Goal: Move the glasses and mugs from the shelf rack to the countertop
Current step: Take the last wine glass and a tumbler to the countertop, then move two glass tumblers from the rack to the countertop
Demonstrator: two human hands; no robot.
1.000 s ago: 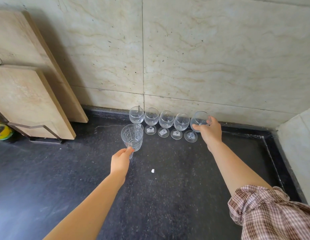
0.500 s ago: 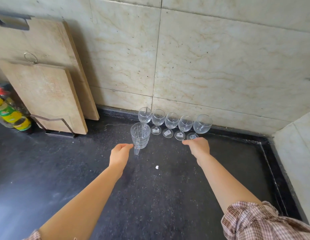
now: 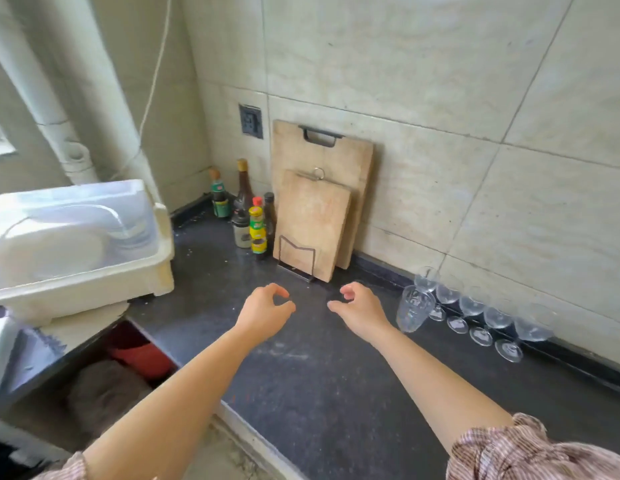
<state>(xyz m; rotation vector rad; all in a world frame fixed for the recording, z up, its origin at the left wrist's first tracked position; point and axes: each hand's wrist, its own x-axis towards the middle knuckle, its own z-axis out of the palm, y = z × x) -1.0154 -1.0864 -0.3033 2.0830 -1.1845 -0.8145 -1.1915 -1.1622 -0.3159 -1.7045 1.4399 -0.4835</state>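
Hands [image 3: 267, 311] [image 3: 362, 311] empty above countertop [image 3: 336, 393].

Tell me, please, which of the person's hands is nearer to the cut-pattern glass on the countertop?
Right. The right hand hangs open just left of the cut-pattern glass, not touching; the left hand is farther left, also empty.

**Corner clutter by the wall**

Two wooden cutting boards [image 3: 317, 216] lean on the tiled wall in a wire stand [image 3: 296, 259]. Sauce bottles [image 3: 248, 216] cluster just left. A wall socket [image 3: 250, 121] sits above them.
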